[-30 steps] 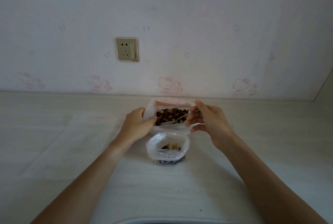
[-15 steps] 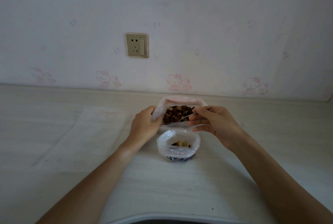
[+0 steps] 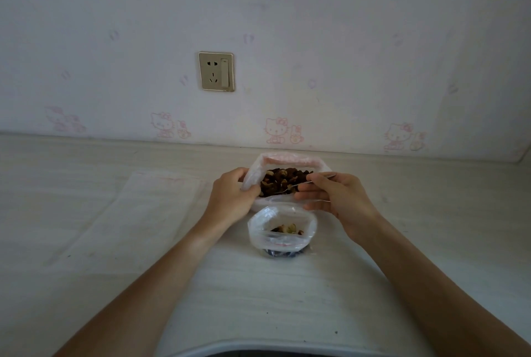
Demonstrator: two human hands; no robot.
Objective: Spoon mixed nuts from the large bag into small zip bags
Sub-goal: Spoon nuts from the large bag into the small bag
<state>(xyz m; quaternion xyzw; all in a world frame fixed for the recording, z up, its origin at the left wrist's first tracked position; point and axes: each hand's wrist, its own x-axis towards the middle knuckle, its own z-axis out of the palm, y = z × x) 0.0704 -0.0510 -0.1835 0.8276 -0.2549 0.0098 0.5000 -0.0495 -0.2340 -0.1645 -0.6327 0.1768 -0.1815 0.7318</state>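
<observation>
Our left hand gripped the large bag rim, keeping it open, while our right hand fingers pinched the spoon into the nuts beside the small zip bag.

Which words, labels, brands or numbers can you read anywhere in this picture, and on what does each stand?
None can be read.
Wall socket: no legible marking.
Wallpaper: only pink cartoon cats, no words.
Large bag: pink strip, no readable print.
Small zip bag: pink strip, dark print at its base too blurred to read.
</observation>
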